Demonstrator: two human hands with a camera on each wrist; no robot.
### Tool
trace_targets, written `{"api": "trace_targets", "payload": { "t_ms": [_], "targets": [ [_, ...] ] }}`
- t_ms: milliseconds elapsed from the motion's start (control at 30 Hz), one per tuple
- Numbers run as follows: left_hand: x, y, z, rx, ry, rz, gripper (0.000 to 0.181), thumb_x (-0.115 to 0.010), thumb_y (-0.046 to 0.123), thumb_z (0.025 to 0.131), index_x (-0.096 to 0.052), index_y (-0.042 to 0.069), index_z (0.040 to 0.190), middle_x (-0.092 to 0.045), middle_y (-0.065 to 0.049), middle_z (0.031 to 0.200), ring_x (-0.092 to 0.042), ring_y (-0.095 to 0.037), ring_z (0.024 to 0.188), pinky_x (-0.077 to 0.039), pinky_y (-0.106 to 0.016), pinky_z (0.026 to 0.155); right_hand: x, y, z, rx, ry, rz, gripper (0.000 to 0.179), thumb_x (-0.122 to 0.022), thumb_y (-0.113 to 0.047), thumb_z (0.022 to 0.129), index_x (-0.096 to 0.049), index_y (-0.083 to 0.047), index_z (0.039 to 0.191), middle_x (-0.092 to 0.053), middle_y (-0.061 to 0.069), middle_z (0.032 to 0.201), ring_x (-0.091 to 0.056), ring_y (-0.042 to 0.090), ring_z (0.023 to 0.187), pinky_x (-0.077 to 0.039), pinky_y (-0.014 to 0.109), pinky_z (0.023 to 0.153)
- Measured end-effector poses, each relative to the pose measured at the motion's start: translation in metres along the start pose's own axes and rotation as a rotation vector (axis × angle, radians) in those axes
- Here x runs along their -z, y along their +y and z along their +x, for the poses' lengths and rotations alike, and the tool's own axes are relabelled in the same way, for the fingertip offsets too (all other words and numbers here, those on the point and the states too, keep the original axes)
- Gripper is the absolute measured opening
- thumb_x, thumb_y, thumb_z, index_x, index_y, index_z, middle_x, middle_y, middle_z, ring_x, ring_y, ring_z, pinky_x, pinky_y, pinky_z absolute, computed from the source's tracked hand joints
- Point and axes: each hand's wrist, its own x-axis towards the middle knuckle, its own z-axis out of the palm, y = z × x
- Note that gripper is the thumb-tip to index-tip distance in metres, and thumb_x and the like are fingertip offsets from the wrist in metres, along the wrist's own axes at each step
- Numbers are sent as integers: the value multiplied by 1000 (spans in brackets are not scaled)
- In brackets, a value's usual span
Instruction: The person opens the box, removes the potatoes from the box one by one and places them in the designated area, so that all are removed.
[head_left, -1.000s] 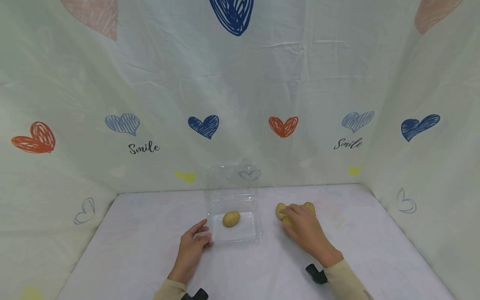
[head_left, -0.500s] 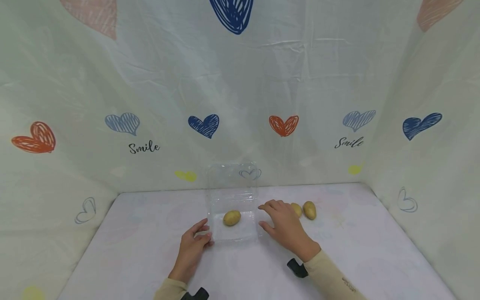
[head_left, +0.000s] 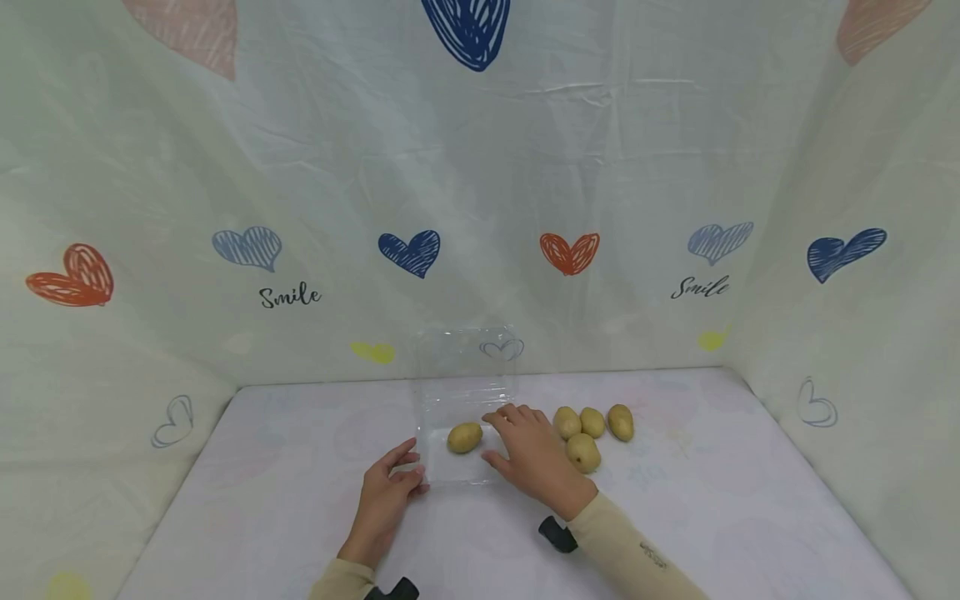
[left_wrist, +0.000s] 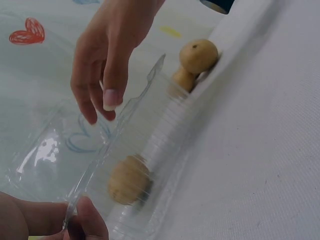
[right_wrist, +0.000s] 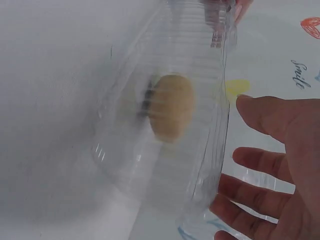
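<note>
A clear plastic clamshell container (head_left: 457, 477) stands with its lid raised at the back, and one potato (head_left: 464, 437) lies inside. My left hand (head_left: 382, 504) is at its left side; in the left wrist view the thumb and a finger (left_wrist: 90, 217) pinch the rim. My right hand (head_left: 536, 458) hangs over the container's right side, holding nothing, its fingers parted and loosely bent. In the right wrist view, the right thumb (right_wrist: 265, 117) and fingertips are right by the rim, and the potato shows through the ribbed wall.
Several more potatoes (head_left: 582, 452) sit grouped on the white-covered table (head_left: 712, 492), right of the container and just beyond my right hand. A white curtain (head_left: 480, 167) printed with hearts surrounds the table at the back and sides.
My right hand has moved left from the potato group to above the container, uncovering those potatoes. The left hand and the potato inside the container stay where they were.
</note>
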Motion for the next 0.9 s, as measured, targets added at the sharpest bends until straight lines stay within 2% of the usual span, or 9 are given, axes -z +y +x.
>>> {"api": "trace_targets", "payload": {
  "t_ms": [400, 667, 900],
  "targets": [
    [0, 0, -2, -13, 4, -7, 59, -61, -14, 97, -43, -13, 153, -49, -25, 132, -64, -16, 90, -63, -25, 74, -16, -12, 9, -35, -20, -35, 52, -83, -39, 93, -67, -9, 133, -68, 9, 123, -63, 29, 114, -55, 46, 97],
    [0, -2, 0, -12, 3, 10, 59, -61, -13, 97, -43, -13, 153, -50, -25, 133, -65, -16, 89, -64, -26, 75, -17, -21, 13, -56, -23, -47, 52, -85, -36, 90, -69, -6, 130, -69, 10, 116, -64, 28, 106, -56, 45, 91],
    [1, -1, 0, -1, 9, 15, 59, -62, -11, 98, -43, -11, 154, -50, -25, 133, -65, -16, 89, -63, -26, 75, -19, -25, 16, -72, -56, -41, 49, -85, -36, 91, -70, -7, 128, -70, 8, 113, -64, 27, 105, -56, 45, 92]
  ]
}}
